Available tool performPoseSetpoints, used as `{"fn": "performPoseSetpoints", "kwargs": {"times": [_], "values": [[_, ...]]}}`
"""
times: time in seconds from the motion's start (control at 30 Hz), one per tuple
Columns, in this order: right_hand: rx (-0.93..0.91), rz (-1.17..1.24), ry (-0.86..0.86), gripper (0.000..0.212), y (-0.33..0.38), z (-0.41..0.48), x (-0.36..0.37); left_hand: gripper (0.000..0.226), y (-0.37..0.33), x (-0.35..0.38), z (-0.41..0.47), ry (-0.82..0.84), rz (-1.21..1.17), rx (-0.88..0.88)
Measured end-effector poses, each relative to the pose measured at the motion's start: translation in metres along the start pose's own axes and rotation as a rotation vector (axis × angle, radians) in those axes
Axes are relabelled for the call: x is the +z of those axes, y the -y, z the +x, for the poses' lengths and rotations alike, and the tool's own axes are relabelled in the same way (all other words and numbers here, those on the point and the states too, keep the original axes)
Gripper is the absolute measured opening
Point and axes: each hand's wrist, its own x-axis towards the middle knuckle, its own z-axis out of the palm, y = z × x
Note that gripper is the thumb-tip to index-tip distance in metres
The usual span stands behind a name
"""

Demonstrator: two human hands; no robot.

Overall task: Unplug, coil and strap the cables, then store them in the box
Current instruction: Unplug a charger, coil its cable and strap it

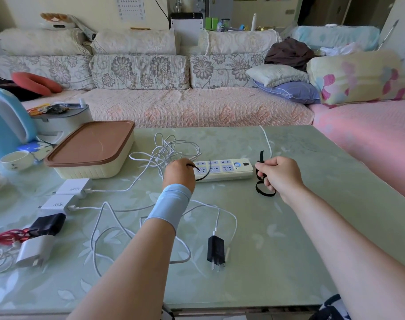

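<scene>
Cables [164, 153] sprawled white and loose mid-frame on desk [289, 239], beside power strip [222, 169]. Clamped on one black strap [205, 177]: fingers of left hand [179, 173]; pinching spare straps [261, 156]: those of right hand [280, 175]. Coil evenly before strapping; untangle chargers [75, 188] lower left first. Lidded box [90, 151] upper left, probably needing opening.

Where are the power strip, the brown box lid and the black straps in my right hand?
power strip [224, 169]: head view, socket face.
brown box lid [90, 142]: head view, top middle.
black straps [261, 155]: head view, upright end.

Cream box [90, 168] with brown lid [91, 143], white cables [164, 153], black straps [262, 181], leaf-patterned pale green table [289, 239].
</scene>
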Motion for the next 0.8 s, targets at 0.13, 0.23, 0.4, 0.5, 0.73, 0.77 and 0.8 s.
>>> {"fn": "performPoseSetpoints", "kwargs": {"times": [0.13,0.23,0.4,0.5,0.73,0.77,0.8], "values": [[-0.126,-0.288,0.0,0.014,-0.011,0.002,0.005,0.036,-0.001,0.008,-0.009,0.144,0.061,0.038],[-0.164,-0.424,0.076,0.014,-0.018,0.003,0.006,0.035,-0.002,0.015,-0.011,0.211,0.037,0.076],[-0.189,-0.498,0.203,0.036,-0.024,0.004,0.004,0.035,0.008,0.023,-0.005,0.359,-0.131,-0.099],[-0.209,-0.559,0.194,0.041,-0.024,0.004,0.003,0.045,0.013,0.023,-0.001,0.374,-0.073,-0.106],[-0.331,-0.56,0.296,0.025,-0.004,-0.021,0.021,0.047,-0.002,-0.007,-0.017,0.412,0.169,0.108],[-0.331,-0.611,0.34,0.022,0.0,-0.028,0.024,0.045,-0.002,-0.009,-0.019,0.462,0.213,0.139],[-0.318,-0.674,0.39,0.018,0.003,-0.036,0.027,0.042,-0.002,-0.012,-0.022,0.52,0.261,0.163]]}}
